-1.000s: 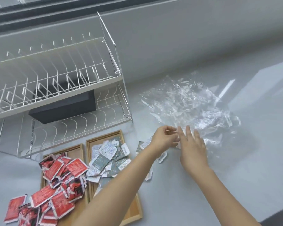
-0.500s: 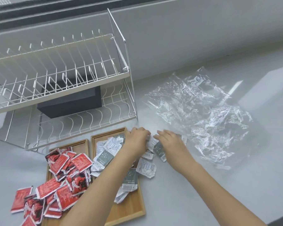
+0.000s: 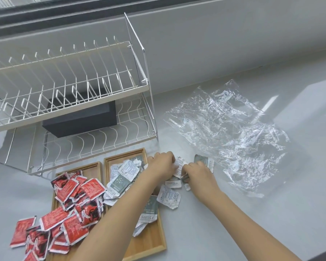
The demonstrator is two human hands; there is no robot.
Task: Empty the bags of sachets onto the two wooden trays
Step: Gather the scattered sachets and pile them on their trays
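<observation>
Two wooden trays lie side by side. The left tray (image 3: 94, 169) is heaped with red sachets (image 3: 77, 193), and some of those have spilled onto the counter at its near left. The right tray (image 3: 149, 243) holds grey-green and white sachets (image 3: 124, 176). More of these white sachets (image 3: 167, 197) lie loose on the counter right of that tray. My left hand (image 3: 163, 163) and my right hand (image 3: 198, 171) rest on the loose sachets, fingers curled around a few. An empty clear plastic bag (image 3: 233, 136) lies flattened to the right.
A white two-tier wire dish rack (image 3: 70, 102) stands behind the trays, with a dark box (image 3: 79, 119) on its lower shelf. A grey wall runs along the back of the counter.
Both hands left the clear bag and moved left and down onto the loose sachets beside the right tray. The bag now lies flat and alone.
</observation>
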